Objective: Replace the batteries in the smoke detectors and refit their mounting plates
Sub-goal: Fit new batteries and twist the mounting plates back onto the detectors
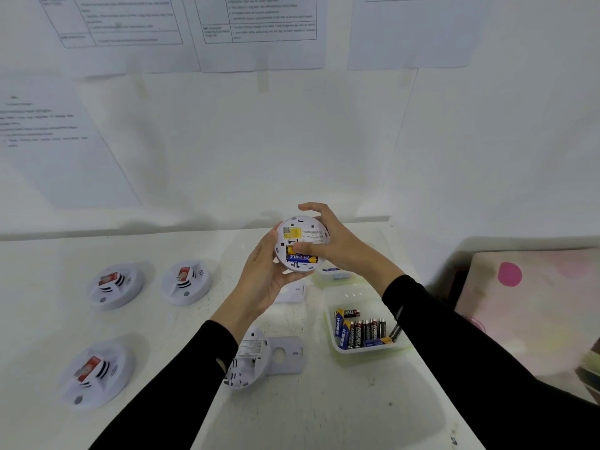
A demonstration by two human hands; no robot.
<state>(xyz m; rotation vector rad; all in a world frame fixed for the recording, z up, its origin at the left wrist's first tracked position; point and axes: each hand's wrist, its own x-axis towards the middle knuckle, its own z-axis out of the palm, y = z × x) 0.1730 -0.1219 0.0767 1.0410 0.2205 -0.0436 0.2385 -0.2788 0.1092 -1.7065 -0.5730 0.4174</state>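
Head view, white table (324,417), held detector (303,237), papered wall (259,141)

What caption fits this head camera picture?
Left hand and right hand hold a smoke detector, its batteries showing, near a tray of spare batteries.

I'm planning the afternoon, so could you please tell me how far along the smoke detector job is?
Likely done: three detectors face up on the left. In hand: the left hand holds a detector back up, two batteries in its bay, the right hand pressing one. Left: an open detector and loose plate lie by the left sleeve; the held one lacks its plate.
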